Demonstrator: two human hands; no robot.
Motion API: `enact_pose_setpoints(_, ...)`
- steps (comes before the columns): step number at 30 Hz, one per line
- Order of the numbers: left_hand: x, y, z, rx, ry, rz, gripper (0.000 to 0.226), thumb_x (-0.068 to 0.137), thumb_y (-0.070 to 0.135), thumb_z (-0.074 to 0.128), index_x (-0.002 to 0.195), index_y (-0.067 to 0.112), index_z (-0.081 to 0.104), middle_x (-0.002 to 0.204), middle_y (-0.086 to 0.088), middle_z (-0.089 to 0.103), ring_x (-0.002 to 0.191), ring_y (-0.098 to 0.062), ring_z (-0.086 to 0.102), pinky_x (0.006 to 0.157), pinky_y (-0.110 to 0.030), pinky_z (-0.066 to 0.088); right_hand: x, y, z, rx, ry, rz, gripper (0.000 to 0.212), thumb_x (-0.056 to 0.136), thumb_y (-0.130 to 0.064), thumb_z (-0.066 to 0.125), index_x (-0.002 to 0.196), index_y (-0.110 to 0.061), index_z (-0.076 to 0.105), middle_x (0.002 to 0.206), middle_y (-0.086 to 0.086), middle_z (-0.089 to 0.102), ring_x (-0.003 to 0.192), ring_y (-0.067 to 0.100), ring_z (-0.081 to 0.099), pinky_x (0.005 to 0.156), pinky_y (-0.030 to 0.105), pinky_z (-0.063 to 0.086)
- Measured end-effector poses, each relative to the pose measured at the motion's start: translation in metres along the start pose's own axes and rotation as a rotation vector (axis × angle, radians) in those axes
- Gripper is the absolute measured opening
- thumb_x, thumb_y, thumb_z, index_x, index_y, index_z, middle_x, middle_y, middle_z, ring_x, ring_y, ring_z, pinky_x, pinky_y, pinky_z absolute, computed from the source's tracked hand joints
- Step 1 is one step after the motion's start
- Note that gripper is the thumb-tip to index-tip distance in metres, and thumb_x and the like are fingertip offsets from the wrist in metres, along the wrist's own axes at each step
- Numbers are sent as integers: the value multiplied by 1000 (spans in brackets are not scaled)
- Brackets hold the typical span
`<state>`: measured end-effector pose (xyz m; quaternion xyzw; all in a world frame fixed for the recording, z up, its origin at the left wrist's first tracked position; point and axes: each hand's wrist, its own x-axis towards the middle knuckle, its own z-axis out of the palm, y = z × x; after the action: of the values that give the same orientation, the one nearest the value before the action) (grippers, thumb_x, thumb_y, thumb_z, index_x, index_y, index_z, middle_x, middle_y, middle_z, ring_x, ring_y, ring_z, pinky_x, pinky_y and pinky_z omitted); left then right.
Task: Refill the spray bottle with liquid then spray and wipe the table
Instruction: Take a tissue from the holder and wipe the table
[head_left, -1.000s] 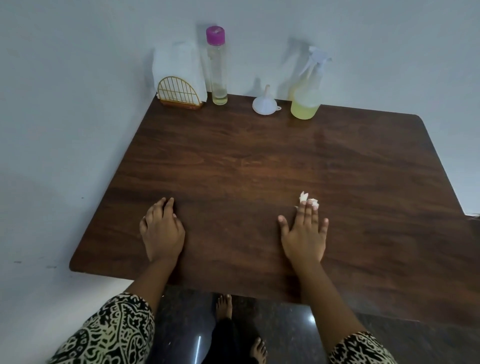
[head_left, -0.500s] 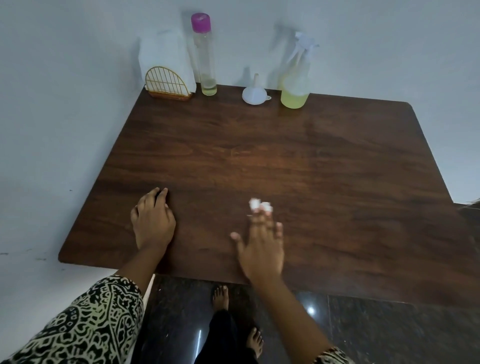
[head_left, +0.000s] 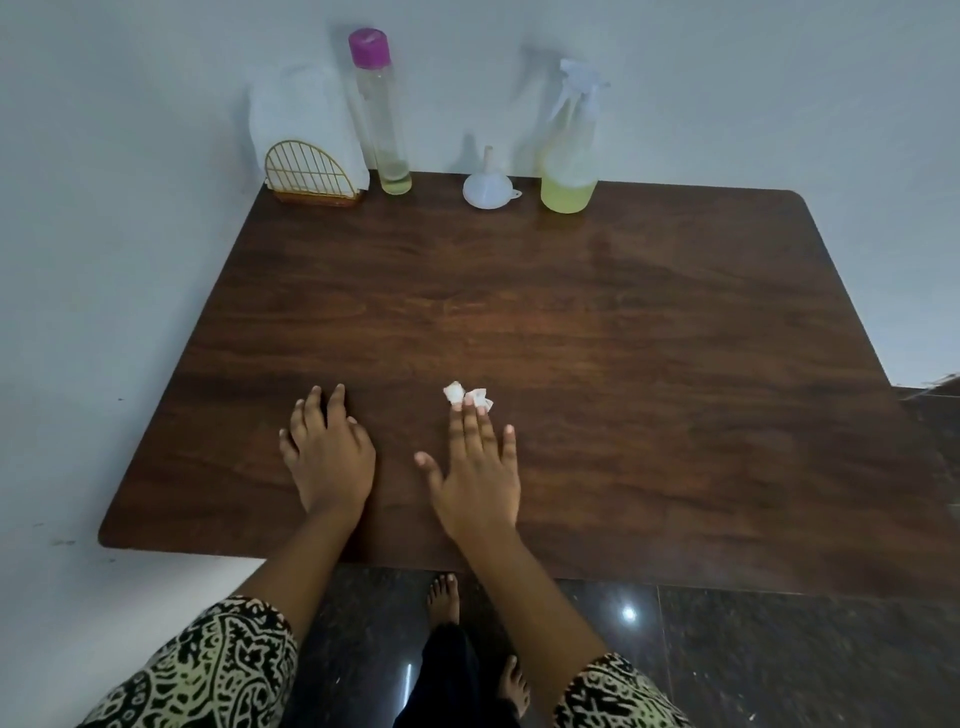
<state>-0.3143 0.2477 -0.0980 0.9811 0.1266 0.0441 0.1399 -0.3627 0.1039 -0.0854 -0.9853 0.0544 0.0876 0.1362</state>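
My right hand (head_left: 475, 467) lies flat on the dark wooden table (head_left: 649, 364), its straight fingers pressing a small crumpled white tissue (head_left: 466, 396) that peeks out past the fingertips. My left hand (head_left: 328, 453) rests flat on the table a little to the left, holding nothing. At the back edge stands the clear spray bottle (head_left: 569, 150) with yellow liquid in its bottom part. Beside it lie a white funnel (head_left: 488, 184), upside down, and a tall clear bottle (head_left: 382, 114) with a pink cap and a little yellow liquid.
A gold wire napkin holder (head_left: 311, 174) with white tissues stands at the back left corner against the wall. The table's left side runs along the wall. Dark tiled floor (head_left: 779, 660) and my bare feet show below the near edge.
My right hand has slid the tissue leftward across the table's near part, ending close to my left hand. The left hand has stayed where it was.
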Motion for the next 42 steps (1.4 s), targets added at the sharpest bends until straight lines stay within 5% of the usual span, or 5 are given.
enact_pose_setpoints(8, 3, 0, 1, 11, -4, -6, 44, 93, 16, 50, 137, 14, 49, 147, -16, 42, 138, -35, 32, 107, -60, 23, 25, 82, -29, 39, 110, 467, 83, 95, -60, 22, 150, -4, -2, 160, 13, 1, 148, 24, -1, 118, 43, -2)
enact_pose_setpoints(16, 15, -5, 0, -22, -30, 26, 46, 90, 17, 55, 136, 16, 51, 148, -13, 42, 139, -33, 32, 108, -57, 23, 56, -38, -9, 15, -84, -114, 76, 96, -58, 20, 151, -11, -4, 161, 4, -5, 147, 17, -8, 114, 38, -15)
enact_pose_setpoints(25, 68, 6, 0, 6, -50, 117, 45, 92, 22, 55, 137, 17, 51, 148, -11, 43, 138, -30, 35, 108, -56, 26, 88, 63, -31, 61, 78, 433, 83, 94, -62, 20, 150, -7, -5, 160, 11, -4, 148, 23, -6, 118, 42, -6)
enact_pose_setpoints(34, 120, 19, 4, 11, -60, 165, 44, 95, 26, 51, 138, 16, 49, 148, -12, 41, 138, -31, 33, 106, -54, 30, 114, -22, -24, -8, -73, -61, 76, 95, -60, 19, 152, -15, -5, 160, 1, -7, 147, 14, -11, 115, 42, -14)
enact_pose_setpoints(42, 153, 21, 3, 53, -87, 212, 45, 98, 31, 46, 140, 17, 46, 149, -11, 41, 138, -30, 33, 107, -52, 29, 137, 102, -59, 66, 45, 571, 81, 94, -61, 18, 151, -8, -6, 161, 9, -3, 148, 20, -6, 118, 45, -5)
